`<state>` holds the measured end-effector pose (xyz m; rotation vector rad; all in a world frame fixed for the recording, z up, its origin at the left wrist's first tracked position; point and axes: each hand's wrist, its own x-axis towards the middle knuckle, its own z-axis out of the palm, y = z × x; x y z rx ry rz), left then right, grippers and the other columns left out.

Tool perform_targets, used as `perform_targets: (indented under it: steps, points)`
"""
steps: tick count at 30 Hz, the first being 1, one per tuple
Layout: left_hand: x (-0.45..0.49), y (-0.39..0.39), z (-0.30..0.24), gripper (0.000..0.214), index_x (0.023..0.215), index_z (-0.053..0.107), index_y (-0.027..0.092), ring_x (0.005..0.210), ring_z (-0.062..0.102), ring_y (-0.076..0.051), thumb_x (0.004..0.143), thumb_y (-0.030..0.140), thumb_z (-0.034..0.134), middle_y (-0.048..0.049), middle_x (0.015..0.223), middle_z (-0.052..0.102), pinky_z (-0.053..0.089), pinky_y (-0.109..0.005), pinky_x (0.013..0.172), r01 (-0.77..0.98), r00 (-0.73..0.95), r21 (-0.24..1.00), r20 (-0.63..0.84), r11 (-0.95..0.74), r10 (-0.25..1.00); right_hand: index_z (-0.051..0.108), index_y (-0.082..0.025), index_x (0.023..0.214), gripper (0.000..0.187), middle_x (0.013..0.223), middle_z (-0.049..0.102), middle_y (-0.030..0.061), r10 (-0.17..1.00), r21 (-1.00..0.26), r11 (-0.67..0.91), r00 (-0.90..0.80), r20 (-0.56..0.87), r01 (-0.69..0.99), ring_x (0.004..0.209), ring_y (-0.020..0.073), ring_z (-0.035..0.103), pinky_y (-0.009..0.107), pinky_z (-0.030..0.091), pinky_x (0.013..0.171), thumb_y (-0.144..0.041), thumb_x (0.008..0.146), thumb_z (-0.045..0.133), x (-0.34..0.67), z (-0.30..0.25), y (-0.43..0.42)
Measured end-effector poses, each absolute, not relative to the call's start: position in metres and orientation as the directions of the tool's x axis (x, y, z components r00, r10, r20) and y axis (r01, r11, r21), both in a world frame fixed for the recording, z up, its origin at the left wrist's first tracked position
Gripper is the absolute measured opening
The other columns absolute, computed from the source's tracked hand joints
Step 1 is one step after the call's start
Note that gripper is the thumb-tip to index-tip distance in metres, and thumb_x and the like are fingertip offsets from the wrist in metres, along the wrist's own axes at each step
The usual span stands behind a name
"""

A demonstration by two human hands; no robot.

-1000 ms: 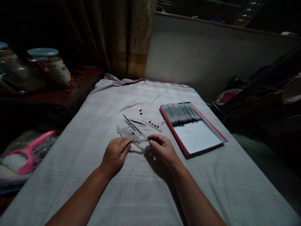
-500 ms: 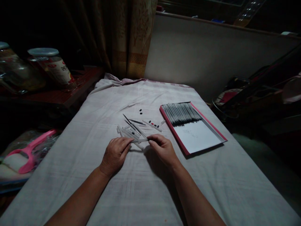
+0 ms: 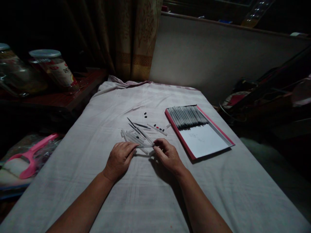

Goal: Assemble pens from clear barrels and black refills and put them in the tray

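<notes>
The clear tube (image 3: pixel 145 146), held left of the red-edged box (image 3: pixel 181 139) and level with its near half, could skid sideways if one hand pushed off its line, since only the ends seem to be gripped. A dip of either hand could nudge the pile of loose tubes (image 3: pixel 131 136), which lies just beyond and partly beneath it, also left of the box. The black plugs (image 3: pixel 145 116), scattered left of the box's far half, look light enough to roll away if the white cloth (image 3: pixel 145 197) were tugged. The left hand (image 3: pixel 120 158), the farther from the box, has its fingers closed on the tube's left end; the right hand (image 3: pixel 168 157), nearer the box, pinches the other end between thumb and forefinger, though whether a small part sits there I cannot tell.
</notes>
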<state>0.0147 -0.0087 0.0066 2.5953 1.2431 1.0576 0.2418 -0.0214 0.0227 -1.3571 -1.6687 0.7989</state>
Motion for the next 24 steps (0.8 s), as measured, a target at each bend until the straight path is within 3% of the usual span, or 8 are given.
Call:
perform_targets:
  steps: [4, 9, 13, 17, 21, 24]
  points:
    - [0.0147, -0.0084, 0.0060, 0.019, 0.109, 0.063, 0.018, 0.086, 0.064, -0.020, 0.096, 0.023, 0.050, -0.0063, 0.094, 0.071, 0.048, -0.035, 0.079, 0.656, 0.441, 0.350, 0.541, -0.668, 0.716, 0.063, -0.020, 0.076, 0.020, 0.067, 0.064, 0.0003, 0.976, -0.855, 0.213, -0.069, 0.205, 0.474, 0.064, 0.0143, 0.060, 0.024, 0.045, 0.062, -0.033, 0.087, 0.051, 0.2412, 0.0244, -0.0224]
    - [0.0152, -0.0079, 0.0075, 0.020, 0.109, 0.063, 0.018, 0.085, 0.064, -0.019, 0.096, 0.025, 0.049, -0.0064, 0.093, 0.071, 0.048, -0.035, 0.077, 0.660, 0.443, 0.347, 0.536, -0.666, 0.718, 0.065, -0.020, 0.096, 0.018, 0.076, 0.068, 0.0004, 0.978, -0.858, 0.211, -0.106, 0.182, 0.468, 0.062, 0.0134, 0.060, 0.023, 0.045, 0.058, -0.031, 0.084, 0.056, 0.2444, 0.0235, -0.0236]
    - [0.0151, -0.0077, 0.0076, 0.020, 0.109, 0.063, 0.018, 0.085, 0.064, -0.020, 0.096, 0.025, 0.049, -0.0065, 0.093, 0.071, 0.048, -0.035, 0.077, 0.664, 0.455, 0.330, 0.534, -0.671, 0.713, 0.065, -0.020, 0.082, 0.017, 0.071, 0.067, 0.0009, 0.973, -0.827, 0.232, -0.112, 0.204, 0.512, 0.066, 0.0149, 0.062, 0.024, 0.046, 0.063, -0.031, 0.087, 0.052, 0.2459, 0.0230, -0.0249]
    - [0.0148, -0.0079, 0.0069, 0.020, 0.108, 0.063, 0.018, 0.084, 0.064, -0.020, 0.096, 0.025, 0.049, -0.0064, 0.092, 0.071, 0.048, -0.035, 0.077, 0.664, 0.447, 0.342, 0.532, -0.665, 0.719, 0.064, -0.021, 0.099, 0.019, 0.079, 0.069, 0.0011, 0.974, -0.833, 0.226, -0.127, 0.188, 0.504, 0.065, 0.0140, 0.063, 0.024, 0.047, 0.062, -0.030, 0.086, 0.054, 0.2457, 0.0226, -0.0263]
    - [0.0147, -0.0081, 0.0065, 0.020, 0.108, 0.064, 0.019, 0.085, 0.064, -0.020, 0.096, 0.025, 0.050, -0.0062, 0.093, 0.071, 0.048, -0.035, 0.078, 0.658, 0.444, 0.357, 0.528, -0.663, 0.724, 0.065, -0.020, 0.087, 0.017, 0.074, 0.068, 0.0020, 0.964, -0.790, 0.266, -0.136, 0.229, 0.553, 0.069, 0.0151, 0.063, 0.025, 0.047, 0.066, -0.029, 0.089, 0.050, 0.2465, 0.0210, -0.0269]
    - [0.0148, -0.0083, 0.0066, 0.020, 0.109, 0.064, 0.018, 0.086, 0.064, -0.020, 0.096, 0.024, 0.050, -0.0062, 0.094, 0.071, 0.048, -0.035, 0.078, 0.658, 0.441, 0.361, 0.527, -0.660, 0.727, 0.065, -0.020, 0.097, 0.018, 0.077, 0.069, 0.0016, 0.966, -0.793, 0.259, -0.130, 0.225, 0.551, 0.065, 0.0142, 0.062, 0.024, 0.047, 0.063, -0.030, 0.088, 0.052, 0.2475, 0.0191, -0.0268]
